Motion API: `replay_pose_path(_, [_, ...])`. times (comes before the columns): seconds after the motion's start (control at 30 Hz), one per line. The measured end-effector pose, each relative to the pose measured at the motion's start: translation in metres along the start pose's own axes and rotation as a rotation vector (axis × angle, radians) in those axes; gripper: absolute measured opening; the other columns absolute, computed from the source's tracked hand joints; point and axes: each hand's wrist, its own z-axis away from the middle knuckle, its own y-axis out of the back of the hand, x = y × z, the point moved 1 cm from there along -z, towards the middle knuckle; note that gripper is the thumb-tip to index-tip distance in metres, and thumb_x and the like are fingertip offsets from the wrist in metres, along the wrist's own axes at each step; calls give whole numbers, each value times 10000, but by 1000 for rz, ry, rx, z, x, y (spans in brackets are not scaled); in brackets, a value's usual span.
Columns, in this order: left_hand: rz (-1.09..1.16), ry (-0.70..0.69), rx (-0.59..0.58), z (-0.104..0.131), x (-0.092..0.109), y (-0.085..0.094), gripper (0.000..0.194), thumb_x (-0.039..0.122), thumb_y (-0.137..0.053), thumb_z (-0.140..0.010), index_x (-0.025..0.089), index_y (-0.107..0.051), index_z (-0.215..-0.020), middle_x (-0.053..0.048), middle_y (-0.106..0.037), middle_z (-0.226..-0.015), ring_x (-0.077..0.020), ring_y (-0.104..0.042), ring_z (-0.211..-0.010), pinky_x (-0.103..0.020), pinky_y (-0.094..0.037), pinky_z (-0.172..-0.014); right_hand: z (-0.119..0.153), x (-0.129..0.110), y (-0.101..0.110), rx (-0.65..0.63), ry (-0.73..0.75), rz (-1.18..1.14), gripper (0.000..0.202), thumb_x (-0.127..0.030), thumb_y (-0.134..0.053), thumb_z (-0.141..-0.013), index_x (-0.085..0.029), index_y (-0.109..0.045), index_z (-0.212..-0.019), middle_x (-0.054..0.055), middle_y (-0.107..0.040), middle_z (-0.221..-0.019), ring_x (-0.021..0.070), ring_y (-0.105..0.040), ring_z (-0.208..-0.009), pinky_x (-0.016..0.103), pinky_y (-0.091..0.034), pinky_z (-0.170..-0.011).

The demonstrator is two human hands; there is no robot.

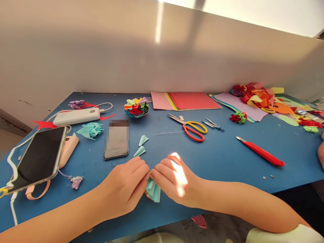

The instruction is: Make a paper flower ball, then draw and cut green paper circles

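Observation:
My left hand point(129, 184) and my right hand point(174, 179) meet over the table's near edge, fingers closed in a pinch. Between them hangs a light-blue folded paper piece point(154, 190), with a bit of orange showing at its lower left. The fingers cover its upper part. Just beyond the left hand lie two small light-blue paper cones point(141, 145). A phone point(117, 140) lies past them to the left. Red-and-yellow-handled scissors point(193, 130) rest beyond the right hand.
A red utility knife point(263, 153) lies at right, blade out. Behind are coloured paper sheets point(197, 100) and a multicoloured paper ball point(136, 108). At left are a larger phone point(37, 157), a white power bank point(77, 116) and cables. Part of another person's hand point(321, 152) shows far right.

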Motion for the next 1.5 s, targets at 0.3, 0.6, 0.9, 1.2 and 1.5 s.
replay_pose_path(0.3, [-62, -56, 24, -2, 0, -1, 139, 87, -407, -896, 165, -455, -792, -8, -429, -700, -148, -351, -644, -279, -295, -532, -2, 9, 0, -51, -111, -342, 199, -162, -433, -939, -131, -582, -812, 7, -558, -697, 122, -393, -660, 306, -306, -683])
replay_pose_path(0.6, [-156, -109, -17, 0, 0, 0, 181, 32, -379, -885, 146, -490, -797, -24, -426, -699, -158, -335, -641, -285, -296, -523, -6, 9, -2, -18, -143, -386, 217, -172, -436, -945, -139, -606, -815, 1, -574, -691, 113, -373, -642, 292, -277, -660])
replay_pose_path(0.9, [-139, -83, -30, 3, 5, -3, 185, 33, -362, -879, 153, -466, -785, -28, -428, -716, -162, -335, -648, -286, -282, -515, -4, 9, -3, -22, -201, -487, 145, -176, -503, -904, -156, -581, -784, -6, -592, -704, 111, -431, -665, 280, -283, -667])
replay_pose_path(1.2, [-120, -87, -10, -1, 6, 3, 133, 70, -411, -881, 137, -515, -832, -33, -476, -716, -164, -366, -657, -290, -318, -531, -4, 11, 0, -26, -170, -419, 148, -167, -483, -904, -158, -572, -786, -14, -573, -686, 112, -433, -668, 290, -286, -677])
replay_pose_path(1.5, [-186, -102, -33, 0, 7, -1, 138, 63, -418, -871, 138, -509, -798, -29, -449, -700, -161, -345, -652, -291, -298, -520, -3, 10, 0, -116, -189, -429, 174, -188, -460, -925, -151, -569, -795, -4, -550, -705, 128, -415, -682, 284, -285, -680])
